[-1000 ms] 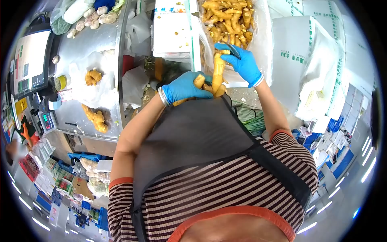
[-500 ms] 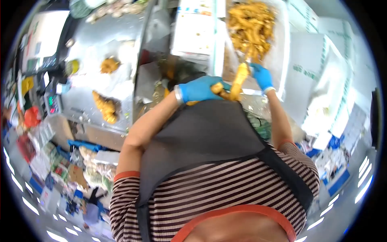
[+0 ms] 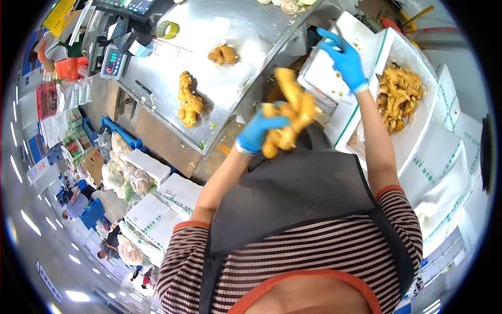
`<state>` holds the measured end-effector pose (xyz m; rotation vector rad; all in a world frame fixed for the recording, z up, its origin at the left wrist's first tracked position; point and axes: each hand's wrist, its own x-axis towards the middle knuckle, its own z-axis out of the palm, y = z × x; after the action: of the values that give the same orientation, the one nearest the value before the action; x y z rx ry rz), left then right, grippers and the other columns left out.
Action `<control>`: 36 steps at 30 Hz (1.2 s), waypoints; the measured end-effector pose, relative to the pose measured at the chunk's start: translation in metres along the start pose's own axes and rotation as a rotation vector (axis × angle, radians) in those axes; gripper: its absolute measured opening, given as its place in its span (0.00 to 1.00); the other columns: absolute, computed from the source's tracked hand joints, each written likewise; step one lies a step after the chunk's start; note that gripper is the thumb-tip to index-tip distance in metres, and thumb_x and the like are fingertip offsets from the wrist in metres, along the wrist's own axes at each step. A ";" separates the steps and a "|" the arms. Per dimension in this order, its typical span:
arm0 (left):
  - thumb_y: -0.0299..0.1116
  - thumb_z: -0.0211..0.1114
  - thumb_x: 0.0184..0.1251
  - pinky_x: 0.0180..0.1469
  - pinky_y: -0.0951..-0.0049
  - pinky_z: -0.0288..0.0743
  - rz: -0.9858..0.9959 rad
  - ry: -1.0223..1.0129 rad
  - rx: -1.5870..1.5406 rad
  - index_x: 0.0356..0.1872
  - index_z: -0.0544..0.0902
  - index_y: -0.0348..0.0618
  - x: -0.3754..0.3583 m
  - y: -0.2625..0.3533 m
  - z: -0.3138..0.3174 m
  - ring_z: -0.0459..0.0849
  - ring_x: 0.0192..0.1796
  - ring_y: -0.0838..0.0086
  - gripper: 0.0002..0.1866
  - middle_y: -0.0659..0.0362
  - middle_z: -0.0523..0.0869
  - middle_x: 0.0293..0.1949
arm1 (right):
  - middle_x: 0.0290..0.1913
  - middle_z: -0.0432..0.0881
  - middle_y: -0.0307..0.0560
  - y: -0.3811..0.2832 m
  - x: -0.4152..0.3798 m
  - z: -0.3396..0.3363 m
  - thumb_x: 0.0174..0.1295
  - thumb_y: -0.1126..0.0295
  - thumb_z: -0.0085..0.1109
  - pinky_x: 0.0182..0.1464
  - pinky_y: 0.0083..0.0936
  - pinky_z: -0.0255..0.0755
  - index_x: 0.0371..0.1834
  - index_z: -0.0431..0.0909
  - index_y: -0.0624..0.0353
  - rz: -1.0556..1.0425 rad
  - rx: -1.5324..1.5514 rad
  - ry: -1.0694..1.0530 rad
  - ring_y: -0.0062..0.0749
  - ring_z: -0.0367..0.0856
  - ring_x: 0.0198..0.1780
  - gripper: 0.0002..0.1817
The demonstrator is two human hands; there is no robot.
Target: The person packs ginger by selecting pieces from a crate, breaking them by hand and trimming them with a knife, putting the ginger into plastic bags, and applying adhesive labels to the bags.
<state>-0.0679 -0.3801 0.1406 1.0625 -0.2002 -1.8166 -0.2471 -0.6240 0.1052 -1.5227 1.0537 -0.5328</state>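
Note:
In the head view my left hand (image 3: 260, 131), in a blue glove, grips a large knobby piece of ginger (image 3: 293, 118) in front of the apron; the ginger is slightly blurred. My right hand (image 3: 342, 58), gloved in blue too, has its fingers apart and holds nothing, above a white foam lid (image 3: 318, 78). To its right stands a foam box (image 3: 387, 152) lined with plastic, with a heap of ginger (image 3: 400, 97) inside. Two separate ginger pieces lie on the metal table: a small one (image 3: 223, 54) and a longer one (image 3: 188, 100).
A scale with a green display (image 3: 112, 63) stands at the table's left end, near a roll of yellow tape (image 3: 167, 30). A black pen (image 3: 143, 87) lies close to the table edge. White foam boxes (image 3: 157, 220) and bagged vegetables (image 3: 125, 170) are stacked at lower left.
My view has turned. My right hand has moved from the ginger box to above the white lid, fingers spread. The left hand has lifted ginger away from the apron.

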 end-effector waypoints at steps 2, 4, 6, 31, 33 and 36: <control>0.38 0.65 0.65 0.50 0.68 0.80 0.044 0.176 -0.299 0.57 0.76 0.39 -0.015 0.021 -0.021 0.85 0.44 0.67 0.22 0.51 0.85 0.46 | 0.60 0.80 0.45 -0.006 0.042 0.061 0.56 0.53 0.71 0.54 0.26 0.75 0.74 0.66 0.47 -0.252 -0.039 -0.053 0.27 0.80 0.50 0.41; 0.42 0.62 0.69 0.50 0.64 0.81 0.179 0.195 -0.470 0.61 0.73 0.40 -0.008 0.055 -0.027 0.84 0.46 0.62 0.24 0.50 0.84 0.46 | 0.67 0.74 0.54 -0.037 0.066 0.124 0.47 0.45 0.75 0.60 0.38 0.74 0.78 0.55 0.49 -0.337 -0.284 -0.069 0.47 0.81 0.57 0.56; 0.45 0.59 0.71 0.50 0.62 0.80 0.261 0.236 -0.624 0.59 0.74 0.42 0.020 0.076 -0.056 0.83 0.45 0.63 0.23 0.53 0.84 0.44 | 0.63 0.77 0.57 -0.050 0.098 0.181 0.47 0.46 0.74 0.59 0.40 0.74 0.74 0.62 0.53 -0.297 -0.559 -0.113 0.49 0.81 0.57 0.51; 0.30 0.62 0.67 0.59 0.52 0.71 0.756 0.890 -0.194 0.58 0.79 0.42 -0.210 0.064 -0.031 0.74 0.62 0.65 0.18 0.56 0.79 0.58 | 0.28 0.85 0.41 -0.177 -0.021 0.131 0.69 0.59 0.52 0.19 0.09 0.59 0.60 0.79 0.64 0.045 0.563 -1.013 0.10 0.66 0.16 0.23; 0.33 0.60 0.69 0.61 0.48 0.69 0.752 1.025 -0.225 0.59 0.77 0.41 -0.245 0.046 -0.027 0.72 0.67 0.63 0.19 0.55 0.78 0.61 | 0.22 0.80 0.38 -0.185 -0.038 0.163 0.68 0.60 0.52 0.20 0.12 0.61 0.65 0.74 0.65 0.122 0.491 -1.123 0.12 0.64 0.15 0.26; 0.37 0.61 0.69 0.62 0.47 0.66 0.738 1.198 -0.308 0.62 0.76 0.44 -0.296 0.012 -0.053 0.69 0.69 0.63 0.22 0.56 0.77 0.63 | 0.23 0.79 0.37 -0.185 -0.068 0.227 0.70 0.59 0.53 0.23 0.14 0.64 0.63 0.77 0.62 0.178 0.372 -1.276 0.14 0.66 0.17 0.24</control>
<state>0.0187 -0.1308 0.2853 1.4147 0.3639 -0.3696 -0.0377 -0.4548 0.2390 -1.0716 0.0608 0.3703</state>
